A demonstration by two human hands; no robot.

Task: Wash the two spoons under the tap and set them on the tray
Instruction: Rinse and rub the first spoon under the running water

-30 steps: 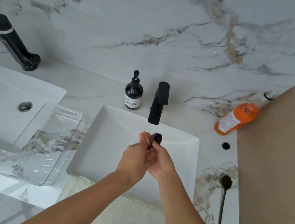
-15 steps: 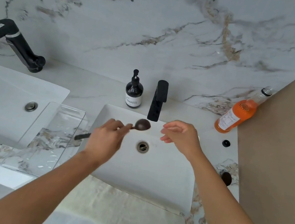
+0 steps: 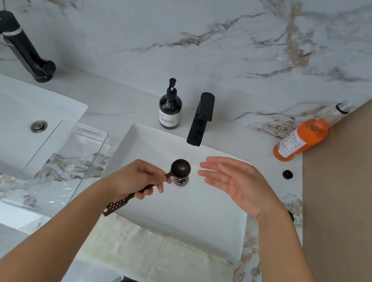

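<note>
My left hand [image 3: 135,180] grips a dark brown spoon [image 3: 180,167] by its handle over the white sink basin [image 3: 212,229]. The spoon's round bowl hovers above the drain, its back facing up, and the dotted handle end sticks out below my wrist. My right hand [image 3: 236,186] is flat and open just right of the spoon, touching nothing. The black tap [image 3: 200,118] stands behind the basin; I see no water running. The clear tray [image 3: 63,164] lies on the counter left of the basin. The second spoon [image 3: 291,215] is mostly hidden behind my right wrist.
A black soap dispenser [image 3: 170,107] stands left of the tap. An orange bottle [image 3: 303,138] leans at the back right beside a brown wall panel [image 3: 355,194]. A second basin [image 3: 6,120] and black tap [image 3: 16,43] sit at the left. A cloth [image 3: 160,259] hangs at the counter's front.
My hands were together rubbing the spoon under the tap, then parted. My left hand now holds the spoon alone over the drain, and my right hand has opened to the right.
</note>
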